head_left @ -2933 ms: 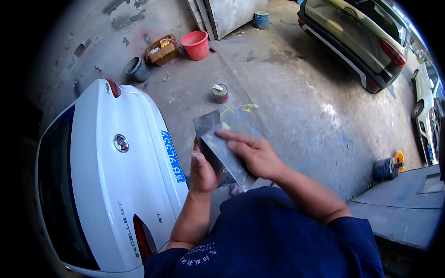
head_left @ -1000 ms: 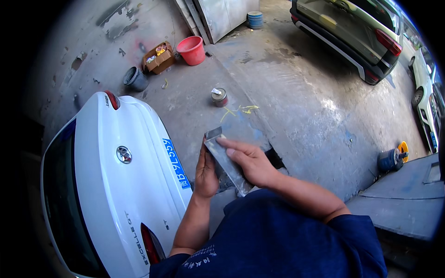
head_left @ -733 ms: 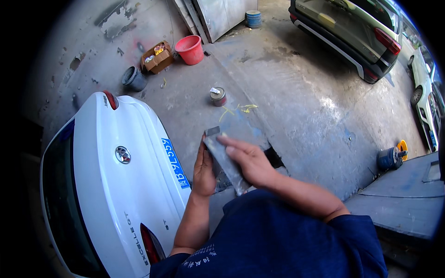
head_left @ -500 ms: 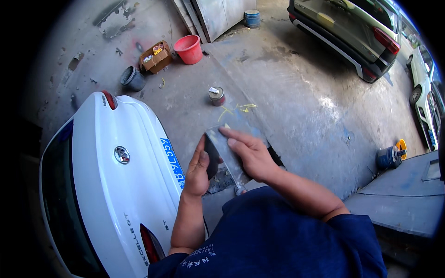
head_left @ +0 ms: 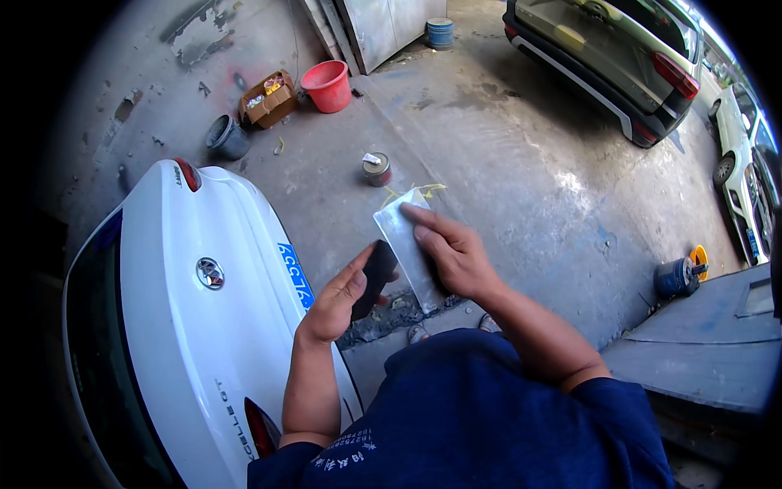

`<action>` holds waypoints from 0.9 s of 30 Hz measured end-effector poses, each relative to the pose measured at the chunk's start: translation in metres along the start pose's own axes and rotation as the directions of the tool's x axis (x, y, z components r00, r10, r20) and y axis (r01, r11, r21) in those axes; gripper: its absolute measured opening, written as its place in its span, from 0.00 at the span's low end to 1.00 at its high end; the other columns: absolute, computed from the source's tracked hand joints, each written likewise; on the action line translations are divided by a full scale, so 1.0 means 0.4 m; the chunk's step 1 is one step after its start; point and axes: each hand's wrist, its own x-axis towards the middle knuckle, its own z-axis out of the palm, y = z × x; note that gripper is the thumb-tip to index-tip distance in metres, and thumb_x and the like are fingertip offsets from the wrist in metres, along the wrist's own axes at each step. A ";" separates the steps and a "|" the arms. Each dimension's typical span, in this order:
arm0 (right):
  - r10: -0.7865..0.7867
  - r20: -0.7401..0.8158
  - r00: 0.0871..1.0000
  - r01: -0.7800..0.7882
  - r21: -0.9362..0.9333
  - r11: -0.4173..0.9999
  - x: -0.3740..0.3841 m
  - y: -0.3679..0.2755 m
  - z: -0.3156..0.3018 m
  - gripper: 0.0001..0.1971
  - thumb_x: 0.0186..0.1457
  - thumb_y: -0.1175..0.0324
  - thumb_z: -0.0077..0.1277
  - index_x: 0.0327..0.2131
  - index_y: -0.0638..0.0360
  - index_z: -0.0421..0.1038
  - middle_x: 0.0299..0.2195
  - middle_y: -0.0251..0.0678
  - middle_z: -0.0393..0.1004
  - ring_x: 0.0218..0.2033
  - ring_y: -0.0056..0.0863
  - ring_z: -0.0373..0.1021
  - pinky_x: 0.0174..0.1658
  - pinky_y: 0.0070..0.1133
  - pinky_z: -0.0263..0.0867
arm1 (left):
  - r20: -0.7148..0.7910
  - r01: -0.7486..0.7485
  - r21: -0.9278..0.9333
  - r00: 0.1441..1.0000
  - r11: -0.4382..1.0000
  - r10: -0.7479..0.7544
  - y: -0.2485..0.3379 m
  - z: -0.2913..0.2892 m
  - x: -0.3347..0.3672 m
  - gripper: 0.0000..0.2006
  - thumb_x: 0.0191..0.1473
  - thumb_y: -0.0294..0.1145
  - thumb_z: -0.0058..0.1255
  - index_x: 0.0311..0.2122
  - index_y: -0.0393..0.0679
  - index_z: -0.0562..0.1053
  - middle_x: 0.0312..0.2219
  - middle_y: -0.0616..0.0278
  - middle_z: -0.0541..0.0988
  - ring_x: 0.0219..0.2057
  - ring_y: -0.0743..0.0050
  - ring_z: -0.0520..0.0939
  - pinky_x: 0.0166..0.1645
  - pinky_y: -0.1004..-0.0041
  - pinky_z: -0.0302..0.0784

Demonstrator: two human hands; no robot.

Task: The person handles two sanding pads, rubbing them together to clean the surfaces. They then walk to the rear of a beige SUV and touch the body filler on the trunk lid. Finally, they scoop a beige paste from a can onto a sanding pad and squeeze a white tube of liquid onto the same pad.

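Note:
In front of my body, my left hand (head_left: 334, 306) grips a flat black rectangular piece (head_left: 374, 281), thumb on its face and fingers behind. Its exact kind does not show. My right hand (head_left: 456, 259) holds a thin, silvery rectangular plate (head_left: 405, 242) tilted upright, index finger and thumb pressed along its face. A pale yellowish patch (head_left: 416, 196) shows at the plate's upper corner. Between the two held pieces there is a narrow gap. Just beyond them, a round tin (head_left: 376, 171) with a small white tube (head_left: 371, 158) on its lid stands on the floor.
A white car's rear (head_left: 179, 301) is close on my left. Farther off are a dark bucket (head_left: 228, 140), a cardboard box (head_left: 270, 104), a red tub (head_left: 327, 88) and a blue pail (head_left: 440, 34). Another car (head_left: 603, 65) is parked far right; a grey panel (head_left: 700, 334) lies nearer.
The plate and the black piece have come apart. My right hand has lifted the plate up and slightly right; my left hand with the black piece has moved a little left.

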 end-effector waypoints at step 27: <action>0.140 0.162 0.977 -0.074 -0.358 0.931 -0.112 0.054 0.076 0.18 0.58 0.69 0.45 0.52 0.55 0.68 0.34 0.49 0.74 0.37 0.43 0.72 0.43 0.28 0.66 | -0.381 -0.297 -0.382 0.913 0.875 0.144 -0.025 -0.073 0.079 0.18 0.62 0.34 0.36 0.56 0.43 0.60 0.49 0.56 0.71 0.50 0.59 0.73 0.55 0.61 0.68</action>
